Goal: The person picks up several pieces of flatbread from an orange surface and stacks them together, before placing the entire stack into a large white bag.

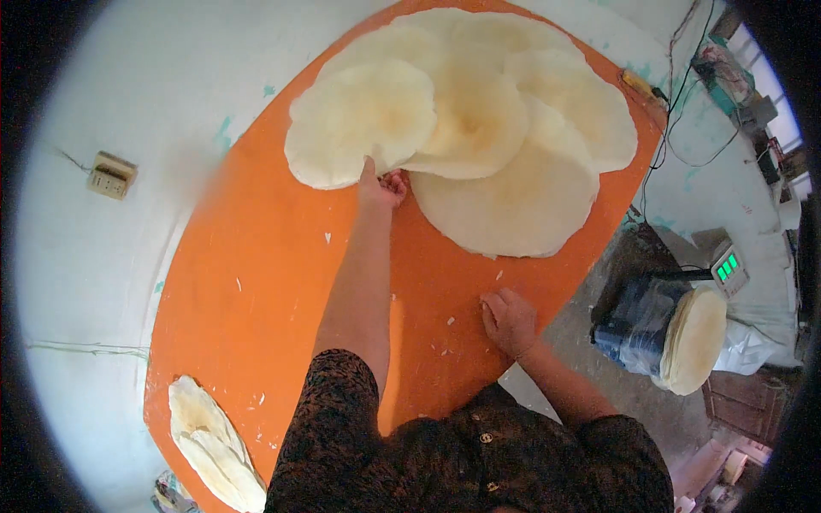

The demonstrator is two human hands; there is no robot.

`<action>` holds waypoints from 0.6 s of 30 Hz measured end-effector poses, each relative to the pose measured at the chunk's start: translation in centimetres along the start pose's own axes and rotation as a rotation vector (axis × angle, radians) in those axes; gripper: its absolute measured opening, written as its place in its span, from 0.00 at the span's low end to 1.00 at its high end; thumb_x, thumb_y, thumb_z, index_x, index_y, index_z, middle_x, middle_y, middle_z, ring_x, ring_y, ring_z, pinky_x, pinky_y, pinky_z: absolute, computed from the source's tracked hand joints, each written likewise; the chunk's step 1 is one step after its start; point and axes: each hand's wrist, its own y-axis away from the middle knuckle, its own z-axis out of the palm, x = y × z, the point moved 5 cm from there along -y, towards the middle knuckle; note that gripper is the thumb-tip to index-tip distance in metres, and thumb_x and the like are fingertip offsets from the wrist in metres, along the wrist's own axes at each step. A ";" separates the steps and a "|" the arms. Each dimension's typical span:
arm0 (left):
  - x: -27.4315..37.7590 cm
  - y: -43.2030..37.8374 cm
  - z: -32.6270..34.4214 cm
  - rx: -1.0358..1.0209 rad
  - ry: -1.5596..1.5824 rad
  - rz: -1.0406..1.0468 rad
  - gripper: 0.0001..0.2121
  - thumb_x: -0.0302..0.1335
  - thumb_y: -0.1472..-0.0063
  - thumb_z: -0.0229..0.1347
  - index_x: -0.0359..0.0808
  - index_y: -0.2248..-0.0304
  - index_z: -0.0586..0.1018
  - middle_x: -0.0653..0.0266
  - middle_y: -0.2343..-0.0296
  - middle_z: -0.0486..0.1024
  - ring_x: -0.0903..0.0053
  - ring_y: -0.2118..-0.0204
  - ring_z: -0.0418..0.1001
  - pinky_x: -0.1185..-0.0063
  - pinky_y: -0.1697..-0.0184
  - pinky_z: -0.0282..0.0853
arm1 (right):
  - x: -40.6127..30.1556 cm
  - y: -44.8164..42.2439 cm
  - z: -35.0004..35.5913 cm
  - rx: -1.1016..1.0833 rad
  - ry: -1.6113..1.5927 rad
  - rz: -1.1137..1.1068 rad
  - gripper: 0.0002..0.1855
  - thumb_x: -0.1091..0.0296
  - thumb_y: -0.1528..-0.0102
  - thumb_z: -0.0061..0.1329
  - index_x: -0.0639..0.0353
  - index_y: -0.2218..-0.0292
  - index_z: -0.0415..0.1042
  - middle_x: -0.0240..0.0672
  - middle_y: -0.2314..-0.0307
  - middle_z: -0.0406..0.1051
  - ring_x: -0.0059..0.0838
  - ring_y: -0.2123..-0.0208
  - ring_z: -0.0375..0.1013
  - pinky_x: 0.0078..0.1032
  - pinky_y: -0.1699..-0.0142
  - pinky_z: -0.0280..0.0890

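My left hand (383, 183) pinches the near edge of a thin, round, pale flatbread (359, 122), thumb on top and fingers curled at its rim. This sheet lies on the left of a spread of overlapping flatbreads. Beside it is a browner flatbread (471, 122), and a larger one (513, 205) lies partly under that, nearer to me. All rest on an orange tabletop (288, 256). My right hand (510, 320) rests on the table near its right edge, fingers curled, with nothing visible in it.
Folded flatbreads (211, 442) lie at the table's lower left. To the right, a stack of round flatbreads (696, 340) sits by clear plastic wrapping near a lit digital scale display (728, 266). Cables (670, 109) hang by the wall, which bears a socket box (112, 175).
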 end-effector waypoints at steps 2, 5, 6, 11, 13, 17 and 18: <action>0.4 -2.4 -1.5 0.073 -0.014 0.008 0.12 0.36 0.43 0.49 0.35 0.70 0.66 0.64 0.79 0.66 0.78 0.83 0.62 0.81 0.80 0.59 | -0.5 0.0 0.0 -0.008 -0.041 0.003 0.06 0.69 0.54 0.46 0.59 0.71 0.68 0.41 0.77 0.64 0.41 0.75 0.66 0.36 0.72 0.62; 0.4 -3.9 -2.6 0.186 -0.075 0.016 0.05 0.27 0.44 0.48 0.34 0.70 0.69 0.64 0.78 0.66 0.78 0.81 0.63 0.82 0.82 0.59 | -0.4 0.3 -0.3 0.030 -0.067 0.016 0.06 0.69 0.54 0.46 0.59 0.72 0.68 0.41 0.77 0.64 0.42 0.74 0.66 0.37 0.71 0.62; 1.8 -5.0 -4.2 0.085 -0.085 0.201 0.07 0.27 0.44 0.47 0.32 0.67 0.69 0.63 0.76 0.66 0.76 0.79 0.64 0.81 0.82 0.60 | -0.8 0.6 -0.2 0.019 -0.074 0.013 0.06 0.69 0.54 0.46 0.59 0.72 0.68 0.41 0.77 0.64 0.42 0.74 0.66 0.37 0.71 0.62; 8.3 -4.0 -14.2 -0.086 -0.096 0.452 0.17 0.25 0.45 0.46 0.26 0.55 0.65 0.54 0.61 0.67 0.65 0.61 0.68 0.71 0.59 0.68 | -0.9 0.7 0.5 -0.044 -0.073 0.045 0.06 0.68 0.52 0.44 0.60 0.73 0.67 0.41 0.76 0.64 0.43 0.73 0.66 0.37 0.71 0.62; 9.6 0.1 -18.2 -0.298 -0.268 0.442 0.19 0.26 0.44 0.45 0.26 0.54 0.64 0.53 0.59 0.67 0.64 0.57 0.66 0.69 0.52 0.62 | 0.7 1.0 0.8 -0.043 -0.063 0.096 0.06 0.67 0.52 0.44 0.60 0.72 0.67 0.41 0.76 0.64 0.43 0.72 0.66 0.37 0.70 0.62; 14.9 8.5 -37.2 0.011 -0.289 0.427 0.19 0.27 0.46 0.48 0.25 0.55 0.66 0.52 0.59 0.68 0.64 0.57 0.67 0.70 0.54 0.65 | 0.4 0.8 0.4 -0.007 -0.081 0.090 0.08 0.66 0.51 0.45 0.61 0.71 0.68 0.42 0.74 0.65 0.44 0.71 0.66 0.37 0.68 0.63; 16.5 10.9 -45.0 0.178 -0.328 0.444 0.19 0.27 0.47 0.50 0.25 0.58 0.68 0.54 0.61 0.69 0.65 0.60 0.69 0.70 0.58 0.67 | -0.1 0.8 0.7 -0.021 -0.093 0.076 0.08 0.66 0.51 0.45 0.61 0.71 0.68 0.42 0.74 0.65 0.44 0.71 0.66 0.37 0.68 0.63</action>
